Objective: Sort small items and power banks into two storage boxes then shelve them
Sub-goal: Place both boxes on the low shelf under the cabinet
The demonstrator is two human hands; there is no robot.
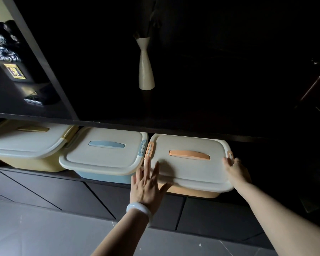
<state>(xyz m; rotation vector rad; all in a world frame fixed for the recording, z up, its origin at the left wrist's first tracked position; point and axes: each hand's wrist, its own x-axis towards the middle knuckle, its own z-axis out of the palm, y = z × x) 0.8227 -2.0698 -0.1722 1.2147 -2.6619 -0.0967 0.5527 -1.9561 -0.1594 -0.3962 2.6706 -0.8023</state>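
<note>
Three lidded boxes are sitting in a row on a dark shelf (pixel 103 179), under the board above. Orange box (pixel 190 163) is standing at the right end of the row, its front overhanging the shelf's front edge. Blue box (pixel 102 154) is sitting in the middle, just beside it, side clips nearly touching. Yellow box (pixel 26 143) is at the left, partly tucked under the upper board.

Left hand (pixel 146 183) is lying flat, fingers straight and spread, against the orange box's front left corner, fingertips reaching onto the lid near the left clip. White bangle (pixel 139 209) is sitting on that wrist.

Right hand (pixel 236 169) is resting on the box's right edge by the right clip; fingers are lying along the lid rim, not clearly curled round it — cannot tell whether it is gripping.

White vase (pixel 146 65) is standing upright on the upper shelf, above the gap between blue and orange boxes. Dark ornaments are showing in the upper left compartment, too dim to identify. Grey floor (pixel 44 233) is running below the cabinet fronts.
</note>
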